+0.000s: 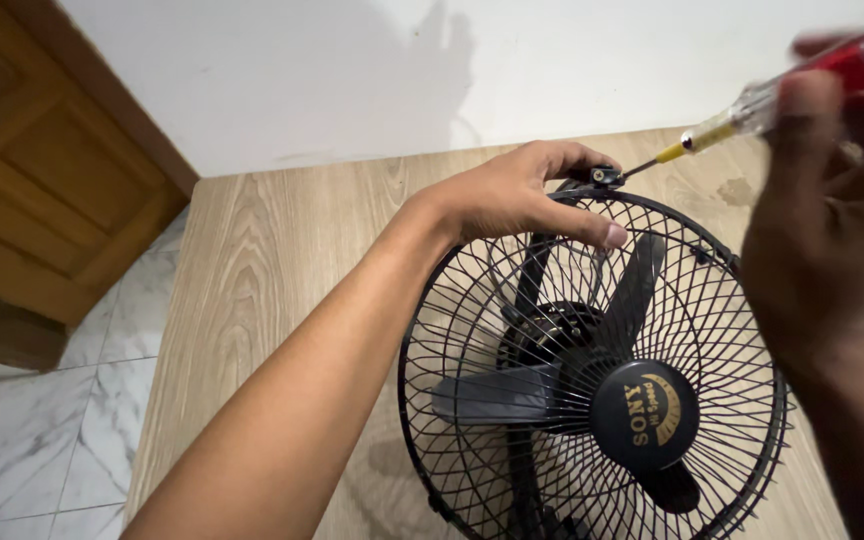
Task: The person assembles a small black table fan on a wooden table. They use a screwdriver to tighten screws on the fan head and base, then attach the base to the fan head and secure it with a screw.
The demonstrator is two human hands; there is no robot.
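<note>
A black fan with a round wire guard (512, 300) stands on a wooden surface, its dark blades (497, 393) and round centre cap (644, 415) visible behind the wires. My left hand (522, 195) grips the top of the guard rim, fingers curled beside a small metal clip (604, 177). My right hand (832, 200) holds a screwdriver (752, 110) with a red and clear handle. Its tip touches the clip on the rim.
The light wooden surface (282, 260) runs back to a white wall (352, 70). A brown wooden door (42, 150) stands at the left. Grey marble floor tiles (42, 440) lie lower left.
</note>
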